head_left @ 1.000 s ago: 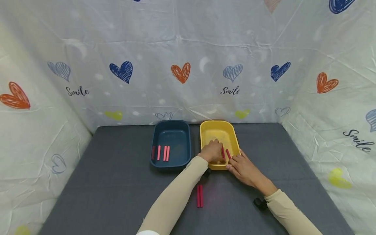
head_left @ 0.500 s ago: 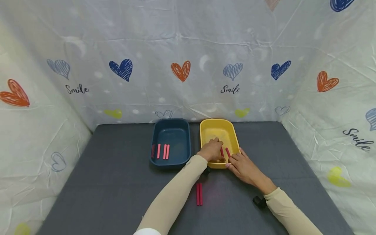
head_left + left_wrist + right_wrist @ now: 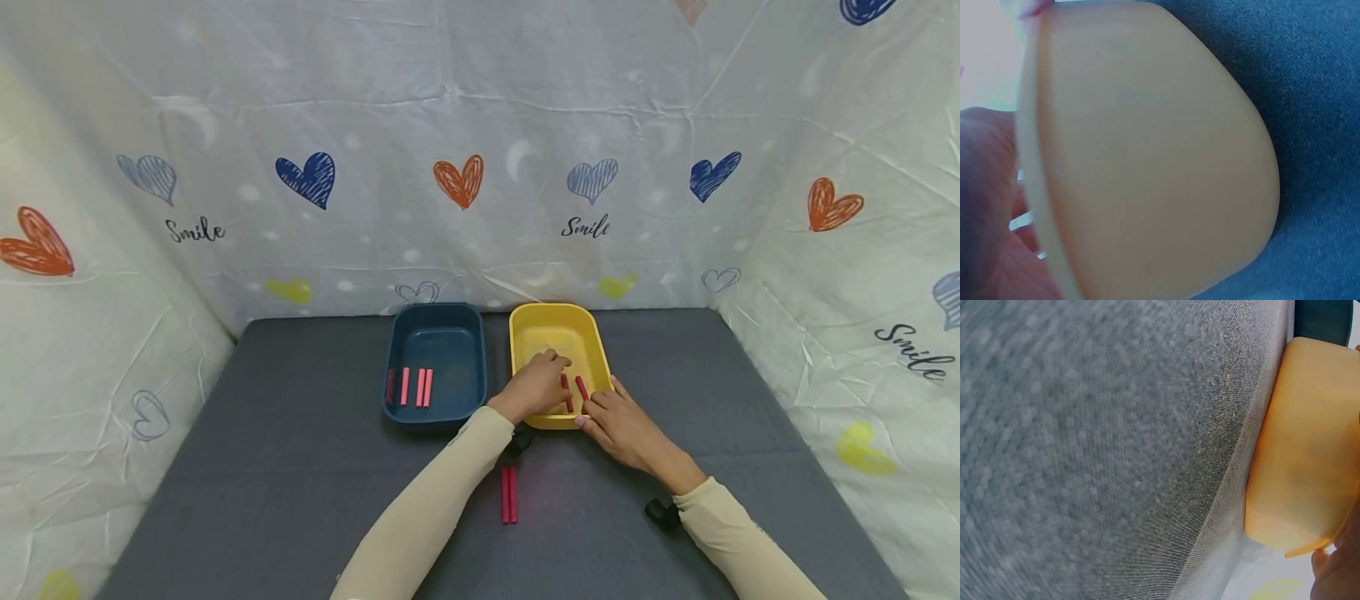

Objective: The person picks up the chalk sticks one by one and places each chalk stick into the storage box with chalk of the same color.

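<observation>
My left hand (image 3: 537, 385) reaches over the near left side of the yellow tray (image 3: 555, 422). Its fingers are spread above the tray floor, the thumb close beside a slim red stick (image 3: 567, 397). A second red stick (image 3: 582, 387) lies to the right of that one. At the near right corner my right hand (image 3: 628, 433) holds the tray's rim, thumb at the front edge and fingers over the side. The left wrist view shows mostly the tray's outer wall (image 3: 1160, 150), with part of the left hand (image 3: 985, 187) behind it; the fingertips are hidden there.
A dark blue tray (image 3: 438, 421) stands left of the yellow one, with several pink sticks (image 3: 422, 388) in its left half. Two more red sticks (image 3: 510, 496) lie side by side on the grey cloth in front. A printed curtain (image 3: 457, 108) hangs behind the table.
My left hand has shifted slightly left and its fingers have spread, so more of the red stick by the thumb shows. The right hand stays at the tray's corner.
</observation>
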Demonstrator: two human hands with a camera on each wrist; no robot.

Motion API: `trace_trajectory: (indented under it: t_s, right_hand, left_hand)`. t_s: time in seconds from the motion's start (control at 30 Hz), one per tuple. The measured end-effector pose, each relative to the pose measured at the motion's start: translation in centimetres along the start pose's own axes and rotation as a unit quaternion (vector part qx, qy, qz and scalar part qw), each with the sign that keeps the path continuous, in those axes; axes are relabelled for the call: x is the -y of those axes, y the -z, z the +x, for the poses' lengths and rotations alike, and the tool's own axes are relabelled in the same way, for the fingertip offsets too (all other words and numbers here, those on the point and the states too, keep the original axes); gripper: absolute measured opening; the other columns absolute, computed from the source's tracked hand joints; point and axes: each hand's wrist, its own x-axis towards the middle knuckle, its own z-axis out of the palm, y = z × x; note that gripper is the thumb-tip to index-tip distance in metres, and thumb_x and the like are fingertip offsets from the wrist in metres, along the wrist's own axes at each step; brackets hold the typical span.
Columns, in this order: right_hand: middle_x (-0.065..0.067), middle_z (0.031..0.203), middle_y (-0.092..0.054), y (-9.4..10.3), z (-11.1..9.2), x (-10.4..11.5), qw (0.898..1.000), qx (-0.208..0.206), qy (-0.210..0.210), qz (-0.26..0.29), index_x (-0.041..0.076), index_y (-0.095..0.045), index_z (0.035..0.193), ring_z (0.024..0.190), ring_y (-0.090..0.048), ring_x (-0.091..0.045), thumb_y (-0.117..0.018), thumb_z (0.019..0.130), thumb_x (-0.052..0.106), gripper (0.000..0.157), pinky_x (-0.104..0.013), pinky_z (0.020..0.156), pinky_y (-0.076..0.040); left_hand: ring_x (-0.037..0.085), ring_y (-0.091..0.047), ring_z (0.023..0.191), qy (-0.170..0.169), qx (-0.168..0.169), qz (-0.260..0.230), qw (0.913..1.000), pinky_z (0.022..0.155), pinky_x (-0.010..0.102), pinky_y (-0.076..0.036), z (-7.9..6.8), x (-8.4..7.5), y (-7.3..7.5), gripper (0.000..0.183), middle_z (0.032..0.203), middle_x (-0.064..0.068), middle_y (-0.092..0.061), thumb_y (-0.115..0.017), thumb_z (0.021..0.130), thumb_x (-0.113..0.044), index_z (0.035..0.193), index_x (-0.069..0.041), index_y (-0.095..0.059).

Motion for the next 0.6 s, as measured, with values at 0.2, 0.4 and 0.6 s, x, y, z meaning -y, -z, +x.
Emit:
trace_trajectory:
  t_s: [0.2, 0.4, 0.6]
  right_hand:
    - [0.000, 0.090, -0.060, 0.2, 0.1, 0.2, 1.000, 0.008, -0.005, 0.001, 0.016, -0.062, 0.094, 0.095, -0.058, -0.022, -0.055, 0.100, 0.034, 0.021, -0.060, 0.117, -0.025]
    - [-0.001, 0.091, -0.062, 0.2, 0.1, 0.1, 1.000, 0.006, -0.003, -0.005, 0.015, -0.063, 0.095, 0.096, -0.059, -0.022, -0.056, 0.100, 0.034, 0.021, -0.061, 0.116, -0.027]
    - [-0.001, 0.091, -0.062, 0.3, 0.1, 0.1, 1.000, 0.006, -0.002, -0.003, 0.015, -0.064, 0.096, 0.095, -0.059, -0.022, -0.056, 0.099, 0.034, 0.021, -0.062, 0.115, -0.028]
  left_hand:
    - [0.022, -0.054, 0.123, -0.012, -0.026, -0.029, 0.9992, 0.106, 0.035, -0.047, -1.2, 0.4, 0.5, 0.052, 0.135, 0.007, -0.056, -0.069, 0.092, -0.033, 0.137, -0.012, -0.055]
    - [0.022, -0.051, 0.127, -0.037, -0.051, -0.040, 0.9972, 0.105, 0.036, -0.048, -2.5, 0.7, 1.3, 0.050, 0.136, 0.005, -0.054, -0.066, 0.093, -0.032, 0.138, -0.012, -0.054]
    - [0.021, -0.050, 0.127, -0.050, -0.071, -0.037, 0.9955, 0.105, 0.036, -0.048, -3.7, 0.6, 1.9, 0.050, 0.138, 0.004, -0.053, -0.066, 0.094, -0.032, 0.138, -0.011, -0.053]
